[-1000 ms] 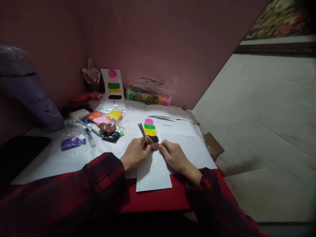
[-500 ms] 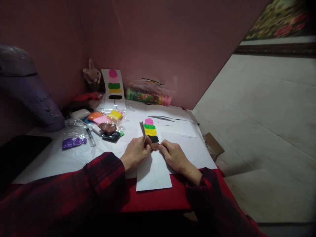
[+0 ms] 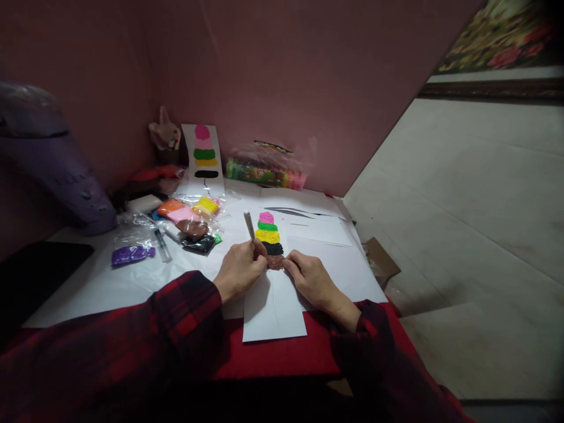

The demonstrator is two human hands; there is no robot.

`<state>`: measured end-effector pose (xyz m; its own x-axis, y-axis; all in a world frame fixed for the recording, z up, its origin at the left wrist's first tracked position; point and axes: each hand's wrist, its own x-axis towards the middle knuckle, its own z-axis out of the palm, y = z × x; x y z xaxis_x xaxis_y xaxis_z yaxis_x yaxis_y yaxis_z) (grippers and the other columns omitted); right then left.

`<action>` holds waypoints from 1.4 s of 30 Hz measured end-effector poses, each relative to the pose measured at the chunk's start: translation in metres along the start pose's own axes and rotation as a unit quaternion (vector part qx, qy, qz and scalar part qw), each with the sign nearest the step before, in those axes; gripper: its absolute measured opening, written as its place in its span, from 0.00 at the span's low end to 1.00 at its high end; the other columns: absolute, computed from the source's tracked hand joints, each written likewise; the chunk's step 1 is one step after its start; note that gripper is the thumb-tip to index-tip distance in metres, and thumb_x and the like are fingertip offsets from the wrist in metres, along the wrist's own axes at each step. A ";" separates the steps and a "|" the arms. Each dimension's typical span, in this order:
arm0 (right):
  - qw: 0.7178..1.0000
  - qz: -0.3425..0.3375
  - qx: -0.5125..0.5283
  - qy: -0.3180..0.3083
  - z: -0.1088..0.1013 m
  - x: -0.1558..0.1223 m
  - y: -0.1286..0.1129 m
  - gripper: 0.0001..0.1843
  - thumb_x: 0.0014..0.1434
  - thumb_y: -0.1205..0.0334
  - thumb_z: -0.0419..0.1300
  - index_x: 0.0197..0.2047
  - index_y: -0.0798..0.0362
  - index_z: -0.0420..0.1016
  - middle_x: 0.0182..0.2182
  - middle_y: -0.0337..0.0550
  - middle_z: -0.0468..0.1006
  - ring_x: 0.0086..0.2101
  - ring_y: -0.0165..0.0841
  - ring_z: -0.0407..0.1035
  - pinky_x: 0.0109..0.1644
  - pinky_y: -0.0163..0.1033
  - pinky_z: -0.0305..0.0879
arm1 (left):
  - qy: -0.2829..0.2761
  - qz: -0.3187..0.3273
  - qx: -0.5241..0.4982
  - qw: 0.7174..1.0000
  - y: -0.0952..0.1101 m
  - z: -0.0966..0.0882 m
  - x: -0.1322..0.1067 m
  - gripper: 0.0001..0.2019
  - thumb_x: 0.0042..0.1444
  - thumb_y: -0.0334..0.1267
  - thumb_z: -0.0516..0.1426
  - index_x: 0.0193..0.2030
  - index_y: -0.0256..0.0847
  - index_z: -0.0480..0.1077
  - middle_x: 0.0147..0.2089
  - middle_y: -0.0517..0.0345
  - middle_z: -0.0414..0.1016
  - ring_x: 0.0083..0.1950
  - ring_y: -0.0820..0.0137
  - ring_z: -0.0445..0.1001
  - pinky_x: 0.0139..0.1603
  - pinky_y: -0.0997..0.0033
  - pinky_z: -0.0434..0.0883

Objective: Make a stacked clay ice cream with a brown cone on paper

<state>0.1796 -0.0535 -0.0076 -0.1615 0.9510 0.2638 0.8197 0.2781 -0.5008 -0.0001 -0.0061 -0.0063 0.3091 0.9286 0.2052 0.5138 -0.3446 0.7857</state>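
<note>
My left hand (image 3: 240,268) is closed around a white pen-like tool (image 3: 249,225), its tip down at a brown clay patch (image 3: 275,261). That patch is the lowest band of a stack of pink, green, yellow and black clay bands (image 3: 268,232) on a white paper strip (image 3: 273,305). My right hand (image 3: 308,276) rests on the strip's right side, fingertips pinched at the edge of the brown patch. Both sleeves are red and black plaid.
Bags of coloured clay (image 3: 189,216) and a purple clay bag (image 3: 130,255) lie at the left on white sheets (image 3: 326,235). A sample card (image 3: 203,155) leans on the wall beside a clay pack (image 3: 264,172). A purple appliance (image 3: 53,170) stands far left. Red cloth (image 3: 282,358) covers the near edge.
The pen in my left hand has tilted slightly left and more upright, and the hand shifted a little. The right hand stays at the brown patch.
</note>
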 end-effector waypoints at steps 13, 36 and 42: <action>1.000 -0.002 0.003 0.000 0.001 0.000 0.000 0.13 0.65 0.64 0.50 0.26 0.50 0.62 0.23 0.37 0.70 0.24 0.30 0.63 0.31 0.34 0.55 | -0.005 0.027 -0.038 0.999 0.001 0.002 -0.001 0.07 0.50 0.29 0.52 0.31 0.39 0.71 0.27 0.60 0.75 0.30 0.72 0.72 0.31 0.73 0.65; 1.000 -0.007 -0.005 -0.003 0.001 0.000 0.000 0.13 0.65 0.64 0.50 0.27 0.51 0.62 0.23 0.38 0.71 0.25 0.30 0.63 0.31 0.34 0.54 | -0.021 -0.015 0.033 0.999 0.003 0.000 -0.001 0.09 0.50 0.31 0.51 0.33 0.39 0.71 0.31 0.55 0.75 0.32 0.67 0.71 0.34 0.68 0.65; 1.000 -0.005 -0.005 -0.003 0.001 0.000 0.000 0.13 0.65 0.64 0.50 0.27 0.51 0.62 0.23 0.37 0.70 0.25 0.30 0.63 0.31 0.34 0.54 | -0.019 -0.028 0.054 0.998 0.005 -0.002 -0.001 0.08 0.50 0.31 0.51 0.33 0.39 0.71 0.30 0.55 0.75 0.31 0.68 0.71 0.33 0.69 0.64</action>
<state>0.1793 -0.0534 -0.0083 -0.1732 0.9486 0.2648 0.8234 0.2870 -0.4895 0.0004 -0.0086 -0.0015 0.3061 0.9418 0.1387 0.6132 -0.3065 0.7281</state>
